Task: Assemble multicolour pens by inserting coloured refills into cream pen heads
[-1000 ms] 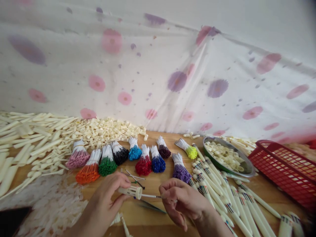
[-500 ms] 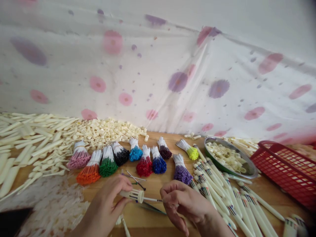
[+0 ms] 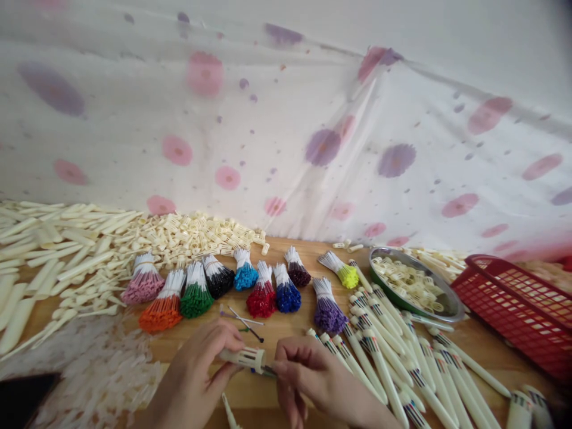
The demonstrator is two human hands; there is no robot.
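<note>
My left hand [image 3: 199, 372] is closed around a cream slotted pen core [image 3: 243, 357], held level above the wooden table [image 3: 286, 333]. My right hand [image 3: 308, 378] pinches a thin refill [image 3: 268, 370] right at the core's open end, most of it hidden by my fingers. Bundles of coloured refills lie in a row just beyond my hands: pink [image 3: 142, 283], orange [image 3: 161, 310], green [image 3: 194, 295], black [image 3: 217, 277], light blue [image 3: 244, 273], red [image 3: 261, 295], dark blue [image 3: 286, 292], maroon [image 3: 295, 269], purple [image 3: 328, 308] and yellow [image 3: 342, 269]. Three loose refills [image 3: 241, 319] lie near my left hand.
Several assembled cream pens [image 3: 402, 357] are spread at the right. A metal bowl [image 3: 447, 307] of cream parts and a red basket [image 3: 518, 307] stand behind them. Cream cores [image 3: 205, 235] and barrels [image 3: 53, 250] are heaped at the left. A spotted plastic sheet [image 3: 286, 143] hangs behind.
My right hand has moved left to the core's open end, and the length of refill showing between my hands has shrunk to almost nothing. My left hand stays put.
</note>
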